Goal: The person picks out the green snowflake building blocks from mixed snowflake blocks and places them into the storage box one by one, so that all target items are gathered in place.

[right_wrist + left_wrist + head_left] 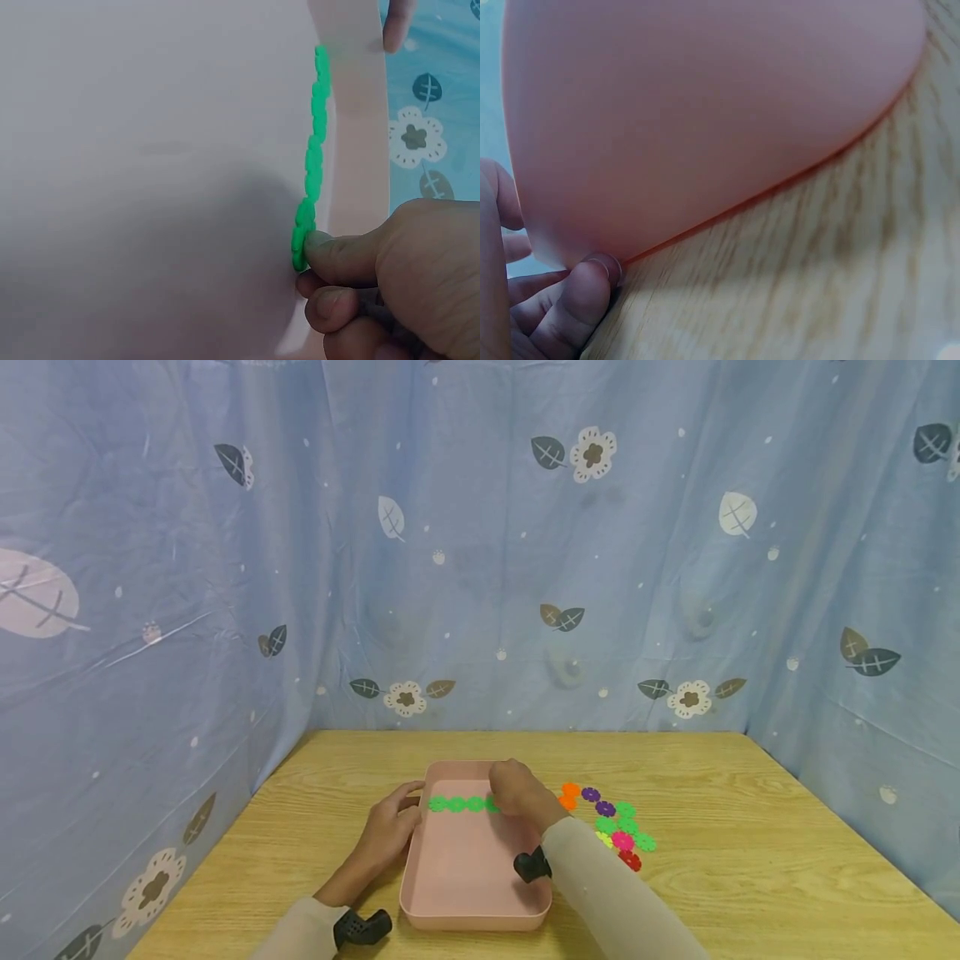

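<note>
Pinches end of green chain [313, 166] thumb-to-finger with right hand [521, 792] inside pink tray [472, 870]; curls left hand [387, 835] round tray's far-left corner

Head view: soft, even light. Left wrist view: slightly hazy, soft shadow across the wood-grain tabletop [817, 300]. Right wrist view: dimmer, blurred shadow darkening the pink tray [150, 82].

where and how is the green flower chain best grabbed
Probably by the right-end disc of the green chain, pinched across its flat faces, coming from the right. The chain is thin, one row across the pink tray, and the right hand pinches that end.
</note>
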The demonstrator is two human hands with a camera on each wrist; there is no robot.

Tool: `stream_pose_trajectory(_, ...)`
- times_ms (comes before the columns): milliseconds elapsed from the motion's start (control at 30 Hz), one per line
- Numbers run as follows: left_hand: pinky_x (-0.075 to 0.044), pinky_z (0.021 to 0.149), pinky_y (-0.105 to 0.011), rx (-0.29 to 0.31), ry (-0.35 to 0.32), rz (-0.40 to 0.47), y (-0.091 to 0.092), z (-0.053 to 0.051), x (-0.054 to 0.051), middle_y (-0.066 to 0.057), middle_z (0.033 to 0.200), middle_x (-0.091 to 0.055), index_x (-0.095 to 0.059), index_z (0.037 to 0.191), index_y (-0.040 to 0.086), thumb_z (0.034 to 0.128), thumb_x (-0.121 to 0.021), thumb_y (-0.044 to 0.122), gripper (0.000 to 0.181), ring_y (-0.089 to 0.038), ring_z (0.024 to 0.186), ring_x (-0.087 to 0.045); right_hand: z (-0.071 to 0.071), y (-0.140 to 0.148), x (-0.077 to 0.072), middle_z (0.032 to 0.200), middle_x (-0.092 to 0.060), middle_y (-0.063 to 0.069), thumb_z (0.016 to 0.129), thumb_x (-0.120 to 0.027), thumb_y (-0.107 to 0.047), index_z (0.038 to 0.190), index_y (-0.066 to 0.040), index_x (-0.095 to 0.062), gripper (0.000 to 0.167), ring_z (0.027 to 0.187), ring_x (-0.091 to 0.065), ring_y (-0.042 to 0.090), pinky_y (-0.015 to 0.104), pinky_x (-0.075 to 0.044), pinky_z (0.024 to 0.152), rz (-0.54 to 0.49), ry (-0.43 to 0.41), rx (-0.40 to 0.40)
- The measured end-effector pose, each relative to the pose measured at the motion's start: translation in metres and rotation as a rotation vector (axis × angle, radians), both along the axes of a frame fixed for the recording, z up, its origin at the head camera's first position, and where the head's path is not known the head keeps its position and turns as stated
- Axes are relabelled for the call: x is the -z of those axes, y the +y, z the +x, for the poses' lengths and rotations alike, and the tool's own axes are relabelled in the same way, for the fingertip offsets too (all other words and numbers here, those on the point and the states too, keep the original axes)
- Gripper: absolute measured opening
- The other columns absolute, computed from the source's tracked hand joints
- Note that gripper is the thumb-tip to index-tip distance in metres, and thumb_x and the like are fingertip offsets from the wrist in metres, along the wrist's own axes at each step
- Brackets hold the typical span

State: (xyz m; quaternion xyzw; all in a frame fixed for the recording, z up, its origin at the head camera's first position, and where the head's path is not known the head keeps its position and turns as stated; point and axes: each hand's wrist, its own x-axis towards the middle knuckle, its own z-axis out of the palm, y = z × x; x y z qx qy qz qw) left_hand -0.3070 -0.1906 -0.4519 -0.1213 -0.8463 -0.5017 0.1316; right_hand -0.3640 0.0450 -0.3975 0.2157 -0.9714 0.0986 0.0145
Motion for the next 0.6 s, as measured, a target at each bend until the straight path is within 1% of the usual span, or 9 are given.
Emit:
stream_pose_trajectory(100,-0.053,0.084,-0.04,-0.001,-0.002,0.002,-0.001,0.0,0.0,-0.013,0.119,-0.072,-0.058,0.143,0.012,0.094,-0.051,0.013,0.049,-0.026,0.104,-0.07,-0.001,-0.001,0.0,0.065,-0.052,0.0,0.096,-0.067,-0.012,0.068,-0.009,-0.061,0.029,0.063,-0.046,0.015,0.03,-0.045,0.065,0.021,0.003,0.004)
stream_pose_trajectory(200,-0.053,0.085,-0.039,-0.004,0.0,0.0,0.0,0.001,-0.001,-0.013,0.119,-0.072,-0.059,0.142,0.012,0.0935,-0.051,0.013,0.049,-0.027,0.106,-0.07,-0.002,0.0,-0.002,0.072,-0.055,0.001,0.096,-0.068,-0.015,0.074,-0.009,-0.062,0.023,0.067,-0.05,0.016,0.031,-0.046,0.065,0.021,-0.006,0.014)
stream_pose_trajectory(300,-0.053,0.085,-0.04,-0.007,0.011,-0.003,0.0,0.002,-0.002,-0.014,0.118,-0.072,-0.059,0.141,0.01,0.0927,-0.052,0.012,0.049,-0.029,0.106,-0.07,0.0,0.001,-0.007,0.076,-0.054,0.001,0.096,-0.068,-0.015,0.078,-0.009,-0.062,0.019,0.067,-0.05,0.016,0.031,-0.046,0.064,-0.028,-0.036,0.009)
stream_pose_trajectory(367,-0.054,0.083,-0.04,-0.007,0.017,-0.005,0.0,0.002,-0.002,-0.015,0.118,-0.072,-0.06,0.141,0.01,0.0923,-0.052,0.012,0.049,-0.03,0.106,-0.07,0.001,0.002,-0.011,0.073,-0.049,0.001,0.096,-0.069,-0.015,0.076,-0.007,-0.061,0.022,0.064,-0.045,0.016,0.032,-0.042,0.062,-0.068,-0.059,-0.002)
stream_pose_trajectory(467,-0.054,0.082,-0.039,-0.005,0.023,-0.007,0.0,0.002,-0.002,-0.016,0.119,-0.072,-0.059,0.141,0.009,0.092,-0.052,0.011,0.049,-0.03,0.105,-0.07,0.005,0.003,-0.016,0.079,-0.052,0.0,0.095,-0.069,-0.015,0.083,-0.007,-0.064,0.015,0.071,-0.047,0.018,0.034,-0.045,0.067,-0.118,-0.075,-0.013)
stream_pose_trajectory(567,-0.055,0.082,-0.037,-0.003,0.014,-0.002,0.001,0.001,-0.002,-0.015,0.118,-0.072,-0.059,0.141,0.008,0.0917,-0.052,0.012,0.05,-0.028,0.103,-0.071,0.009,0.005,-0.02,0.091,-0.06,0.003,0.095,-0.069,-0.015,0.097,-0.007,-0.069,0.008,0.083,-0.055,0.022,0.04,-0.051,0.076,-0.175,-0.077,-0.028)
stream_pose_trajectory(600,-0.055,0.081,-0.037,-0.002,0.011,0.001,0.001,0.001,-0.002,-0.015,0.118,-0.072,-0.059,0.141,0.008,0.0918,-0.052,0.011,0.05,-0.028,0.103,-0.071,0.01,0.006,-0.021,0.097,-0.062,0.004,0.095,-0.069,-0.015,0.103,-0.008,-0.07,0.011,0.089,-0.057,0.023,0.042,-0.051,0.08,-0.195,-0.077,-0.029)
